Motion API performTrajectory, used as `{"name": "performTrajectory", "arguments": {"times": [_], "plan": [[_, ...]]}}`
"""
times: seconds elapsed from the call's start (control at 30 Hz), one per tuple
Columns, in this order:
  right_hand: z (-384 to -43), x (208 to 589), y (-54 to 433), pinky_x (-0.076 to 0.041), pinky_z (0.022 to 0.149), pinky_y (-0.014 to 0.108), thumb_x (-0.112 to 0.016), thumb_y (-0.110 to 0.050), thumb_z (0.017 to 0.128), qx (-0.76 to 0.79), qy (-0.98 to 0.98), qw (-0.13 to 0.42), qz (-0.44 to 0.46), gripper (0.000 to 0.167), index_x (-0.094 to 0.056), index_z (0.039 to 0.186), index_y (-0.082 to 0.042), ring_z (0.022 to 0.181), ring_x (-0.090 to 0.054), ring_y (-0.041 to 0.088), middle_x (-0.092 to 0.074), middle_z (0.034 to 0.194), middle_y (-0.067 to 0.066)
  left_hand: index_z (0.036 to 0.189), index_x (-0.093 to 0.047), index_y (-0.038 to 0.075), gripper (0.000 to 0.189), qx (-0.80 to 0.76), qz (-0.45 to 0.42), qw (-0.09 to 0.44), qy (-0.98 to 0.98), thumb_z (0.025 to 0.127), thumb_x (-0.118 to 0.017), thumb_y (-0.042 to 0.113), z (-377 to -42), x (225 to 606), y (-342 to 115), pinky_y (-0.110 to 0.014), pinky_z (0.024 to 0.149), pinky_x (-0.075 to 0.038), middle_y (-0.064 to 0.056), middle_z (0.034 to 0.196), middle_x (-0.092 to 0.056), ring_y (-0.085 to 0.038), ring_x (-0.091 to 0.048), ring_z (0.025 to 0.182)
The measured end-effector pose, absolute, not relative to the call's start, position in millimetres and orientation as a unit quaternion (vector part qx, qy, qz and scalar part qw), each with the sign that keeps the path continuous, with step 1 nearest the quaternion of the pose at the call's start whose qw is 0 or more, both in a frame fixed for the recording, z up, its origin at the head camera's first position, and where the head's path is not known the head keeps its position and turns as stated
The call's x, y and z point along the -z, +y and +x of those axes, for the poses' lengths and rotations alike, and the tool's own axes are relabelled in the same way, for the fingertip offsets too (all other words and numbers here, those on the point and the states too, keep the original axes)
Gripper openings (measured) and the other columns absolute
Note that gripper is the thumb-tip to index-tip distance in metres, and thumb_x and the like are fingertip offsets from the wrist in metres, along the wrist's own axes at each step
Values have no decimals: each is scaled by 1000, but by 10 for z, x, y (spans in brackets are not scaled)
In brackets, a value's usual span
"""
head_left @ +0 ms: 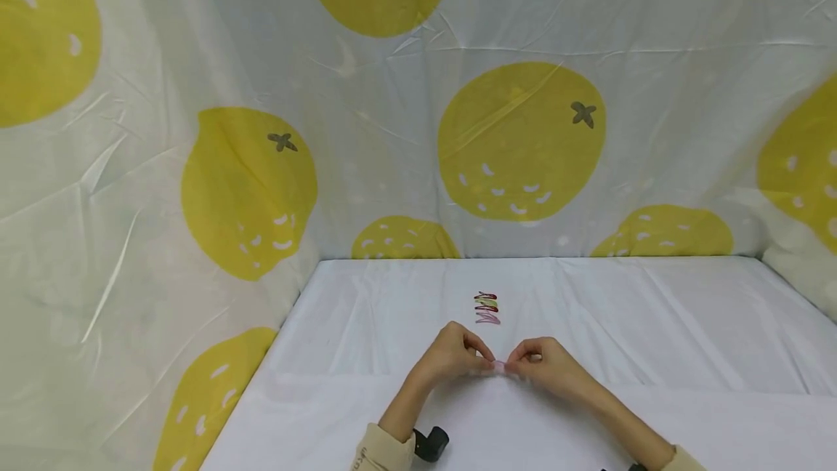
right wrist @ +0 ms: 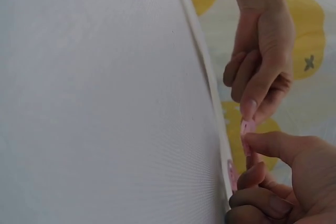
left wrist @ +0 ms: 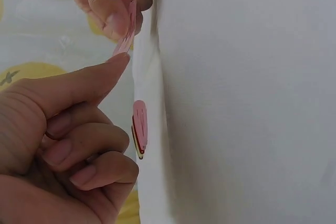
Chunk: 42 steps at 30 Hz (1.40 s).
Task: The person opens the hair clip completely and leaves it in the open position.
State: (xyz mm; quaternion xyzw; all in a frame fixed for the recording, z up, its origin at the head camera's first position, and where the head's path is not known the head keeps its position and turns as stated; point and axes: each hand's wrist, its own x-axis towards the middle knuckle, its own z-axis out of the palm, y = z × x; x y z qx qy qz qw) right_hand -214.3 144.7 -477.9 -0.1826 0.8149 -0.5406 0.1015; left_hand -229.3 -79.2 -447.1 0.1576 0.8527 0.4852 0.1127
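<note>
A pink snap hair clip (head_left: 500, 367) is stretched between both hands, low over the white table in the head view. My left hand (head_left: 455, 352) pinches one end of it between thumb and forefinger. The other end is pinched by my right hand (head_left: 548, 364). In the left wrist view the hair clip (left wrist: 126, 35) shows its slim slotted shape, partly covered by fingertips. Beyond the hands, several more hair clips (head_left: 487, 307) lie in a short column on the cloth, dark red, yellowish and pink.
A white cloth (head_left: 340, 325) with creases and a fold line covers the table. Behind and to the left hangs a curtain (head_left: 392, 129) printed with yellow lemons. Near the left sleeve, a black wrist camera (head_left: 432, 444) sticks out.
</note>
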Motion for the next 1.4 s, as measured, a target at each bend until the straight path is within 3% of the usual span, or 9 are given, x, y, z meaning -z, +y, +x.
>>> {"name": "performTrajectory", "arguments": {"times": [0.3, 0.53, 0.73, 0.93, 1.17, 1.4], "plan": [[-2208, 4792, 1460, -41, 55, 19, -69, -19, 99, 539, 812, 93, -204, 21, -73, 93, 0, 59, -48, 1, -65, 80, 7, 80, -82, 6, 6, -488, 122, 103, 858, 81, -86, 11, -2354, 4407, -846, -20, 52, -32, 8, 55, -53, -6, -41, 57], [-2213, 4812, 1450, -38, 57, 18, -69, -21, 100, 540, 805, 100, -225, 21, -74, 94, -1, 61, -45, 0, -59, 79, 0, 78, -80, 2, 8, -504, 124, 108, 848, 81, -85, 8, -2345, 4433, -839, -21, 53, -33, 7, 55, -53, -6, -41, 57], [-2185, 4877, 1480, -41, 63, 18, -68, -17, 100, 563, 779, 105, -254, 20, -72, 96, 1, 65, -49, 0, -61, 84, -2, 79, -80, -1, 7, -535, 123, 131, 826, 82, -83, 5, -2331, 4469, -837, -21, 56, -34, 2, 60, -61, -7, -44, 60], [-2187, 4919, 1515, -38, 57, 22, -66, -15, 101, 582, 762, 101, -265, 19, -72, 99, 3, 62, -42, -2, -53, 77, -10, 81, -80, -1, 9, -550, 121, 139, 815, 82, -84, 7, -2338, 4475, -824, -21, 57, -35, -2, 63, -64, -7, -45, 61], [-2202, 4933, 1517, -34, 52, 27, -63, -11, 103, 608, 738, 119, -268, 21, -70, 102, 8, 59, -35, -1, -48, 73, -11, 83, -79, -3, 11, -562, 111, 150, 806, 83, -83, 7, -2341, 4470, -842, -22, 63, -38, 4, 66, -69, -7, -51, 68], [-2188, 4921, 1526, -28, 46, 31, -63, -11, 102, 618, 730, 130, -262, 23, -67, 102, 11, 54, -32, -1, -44, 68, -12, 85, -80, -2, 11, -564, 117, 157, 802, 84, -82, 8, -2342, 4460, -848, -23, 61, -34, 4, 68, -67, -9, -46, 69]]}}
